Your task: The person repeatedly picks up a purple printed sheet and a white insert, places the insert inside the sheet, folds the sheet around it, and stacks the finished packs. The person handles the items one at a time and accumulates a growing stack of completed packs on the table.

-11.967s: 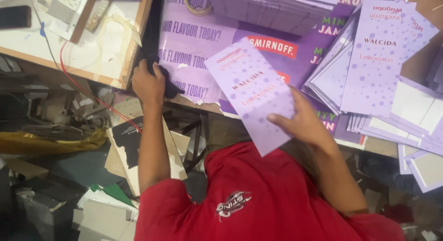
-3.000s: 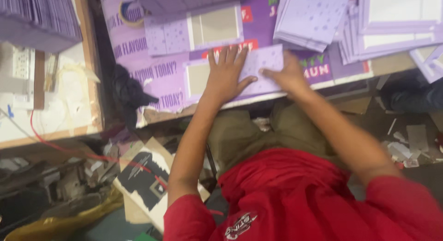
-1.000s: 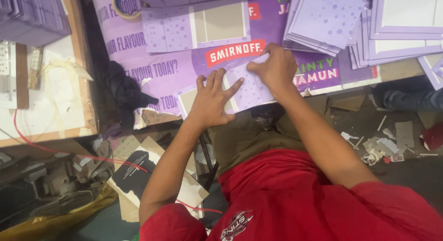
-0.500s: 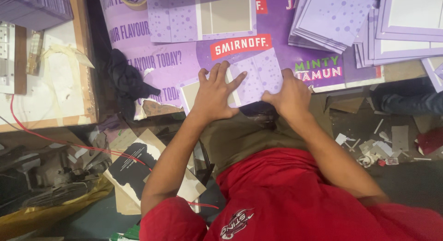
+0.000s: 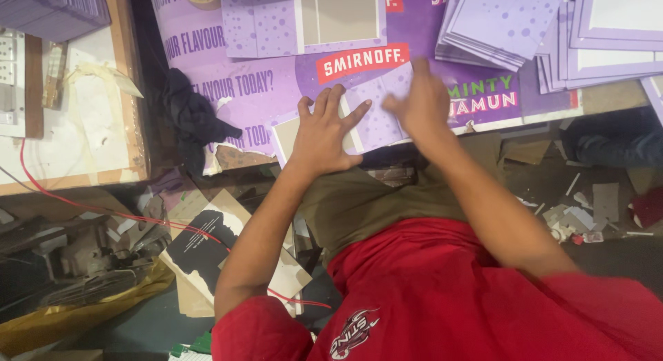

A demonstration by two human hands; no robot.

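Lilac dotted card [image 5: 376,116] flat at the near edge of the purple printed sheet [image 5: 228,91] covering the table, partly off-white at its left end. Left hand [image 5: 323,133] spread wide, palm down, pressing on the card, gripping nothing. Right hand [image 5: 420,105] blurred, resting on the card's right part; cannot tell how far open or whether pinching anything. Second dotted card [image 5: 304,19] lying nearer the far edge. Stack of lilac cards [image 5: 497,22] toward the far right corner. Dark cloth [image 5: 193,119] bunched at the left edge.
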